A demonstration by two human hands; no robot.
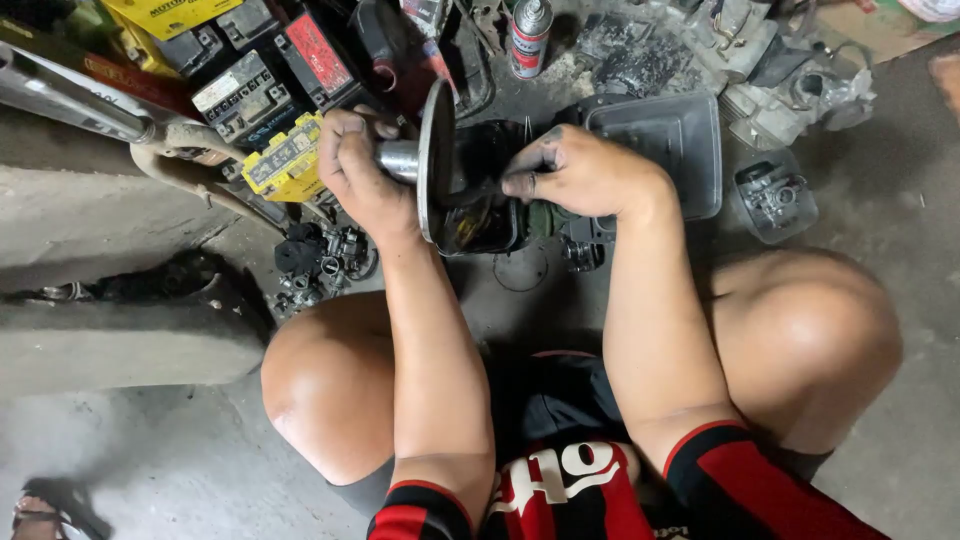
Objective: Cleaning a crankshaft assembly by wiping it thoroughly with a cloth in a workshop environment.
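Metal, dull grey and smeared with grease, made up the round disc [436, 160] that stood on edge above the concrete floor [900, 220], between the person's knees and the clutter along the floor's far edge. The left hand [362, 172] was closed around the short shiny hub [398, 160] on the disc's left face, holding it up. The right hand [580, 175] had its blackened fingertips pinched on something small and dark at the disc's right face; what it was could not be told. To do this well, I judged the hub should be held firm so the disc stayed steady while the fingertips worked. Behind it lay a dark plastic tray [680, 140], old batteries [245, 95] and a spray can [530, 35].
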